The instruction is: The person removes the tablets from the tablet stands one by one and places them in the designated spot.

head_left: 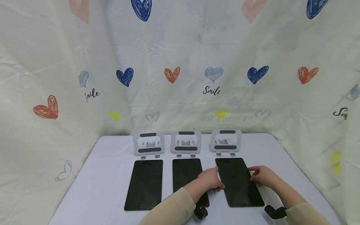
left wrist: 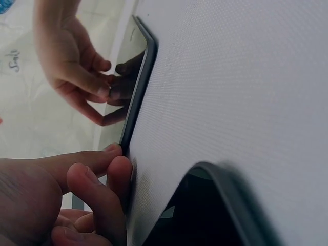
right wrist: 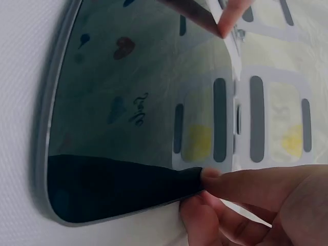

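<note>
A black tablet [head_left: 239, 184] lies slightly turned on the white table, the rightmost of three. My left hand [head_left: 209, 179] is at its left edge, thumb and finger pinching the rim; the left wrist view shows these fingertips [left wrist: 114, 149] right at the tablet's edge [left wrist: 139, 87]. On the opposite long edge, my right hand [head_left: 264, 177] pinches the tablet. The right wrist view has the thumb [right wrist: 211, 175] over the glossy screen [right wrist: 118, 113] and curled fingers below the rim. My left forearm and hand partly cover the middle tablet [head_left: 185, 170].
The left tablet [head_left: 144, 184] lies flat beside the middle one. Behind the tablets stand three grey-white tablet stands in a row: left [head_left: 150, 150], middle [head_left: 186, 148] and right [head_left: 225, 147]. A heart-printed curtain [head_left: 191, 47] hangs behind the table [head_left: 95, 178].
</note>
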Action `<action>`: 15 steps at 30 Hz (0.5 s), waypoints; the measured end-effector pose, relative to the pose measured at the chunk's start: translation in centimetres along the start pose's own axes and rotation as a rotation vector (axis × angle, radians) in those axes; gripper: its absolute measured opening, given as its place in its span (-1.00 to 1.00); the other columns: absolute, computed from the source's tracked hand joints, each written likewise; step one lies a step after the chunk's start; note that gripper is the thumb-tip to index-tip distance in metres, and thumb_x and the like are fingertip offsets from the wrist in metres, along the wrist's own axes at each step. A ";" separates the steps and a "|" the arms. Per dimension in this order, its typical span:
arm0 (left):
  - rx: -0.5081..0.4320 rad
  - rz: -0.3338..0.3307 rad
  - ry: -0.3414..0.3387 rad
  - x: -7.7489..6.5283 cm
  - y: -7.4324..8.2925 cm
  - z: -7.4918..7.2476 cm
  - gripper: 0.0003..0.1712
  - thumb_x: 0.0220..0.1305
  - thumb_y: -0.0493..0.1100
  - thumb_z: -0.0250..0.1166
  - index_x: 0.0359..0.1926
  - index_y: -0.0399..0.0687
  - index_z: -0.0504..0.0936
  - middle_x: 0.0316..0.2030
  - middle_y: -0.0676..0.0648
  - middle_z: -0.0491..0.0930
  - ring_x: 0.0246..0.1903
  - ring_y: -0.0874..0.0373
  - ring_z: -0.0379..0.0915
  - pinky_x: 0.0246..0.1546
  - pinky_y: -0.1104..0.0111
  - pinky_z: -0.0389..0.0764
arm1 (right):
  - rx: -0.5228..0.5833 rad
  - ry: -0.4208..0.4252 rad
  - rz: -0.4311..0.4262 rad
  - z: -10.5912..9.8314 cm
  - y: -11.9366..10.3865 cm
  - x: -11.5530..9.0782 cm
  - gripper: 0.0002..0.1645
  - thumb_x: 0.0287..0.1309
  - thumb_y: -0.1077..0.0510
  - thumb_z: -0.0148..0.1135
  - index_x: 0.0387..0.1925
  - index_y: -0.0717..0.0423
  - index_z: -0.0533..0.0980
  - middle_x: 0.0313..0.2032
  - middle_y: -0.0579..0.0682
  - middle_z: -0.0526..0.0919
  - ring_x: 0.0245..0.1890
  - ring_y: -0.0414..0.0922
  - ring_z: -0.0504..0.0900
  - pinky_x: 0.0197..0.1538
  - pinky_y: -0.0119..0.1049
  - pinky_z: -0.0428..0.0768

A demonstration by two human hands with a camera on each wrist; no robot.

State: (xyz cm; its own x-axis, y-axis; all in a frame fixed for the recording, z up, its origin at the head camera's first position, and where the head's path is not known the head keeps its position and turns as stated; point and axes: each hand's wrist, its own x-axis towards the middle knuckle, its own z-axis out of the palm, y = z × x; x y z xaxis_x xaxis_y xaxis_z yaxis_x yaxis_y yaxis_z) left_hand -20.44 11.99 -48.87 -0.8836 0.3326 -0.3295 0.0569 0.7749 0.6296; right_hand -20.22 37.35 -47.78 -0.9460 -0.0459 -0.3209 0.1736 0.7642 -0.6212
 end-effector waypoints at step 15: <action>-0.038 0.002 0.023 0.2 -1.1 0.2 -0.05 0.09 0.01 0.51 0.47 0.08 0.29 -0.68 0.06 0.59 -0.73 0.19 0.51 -0.38 0.36 0.41 | 0.045 0.010 0.000 0.0 0.0 -0.3 -0.38 0.19 0.34 0.18 0.26 0.52 0.29 -0.38 0.05 0.54 -0.45 -0.07 0.51 -0.38 -0.19 0.54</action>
State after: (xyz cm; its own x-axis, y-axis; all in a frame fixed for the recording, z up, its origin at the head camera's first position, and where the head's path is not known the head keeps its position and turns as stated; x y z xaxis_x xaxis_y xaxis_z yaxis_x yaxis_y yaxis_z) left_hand -20.62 11.32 -49.72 -0.8939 0.3213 -0.3125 0.0414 0.7533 0.6563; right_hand -19.97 37.37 -47.75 -0.9487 -0.0392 -0.3138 0.1856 0.7345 -0.6527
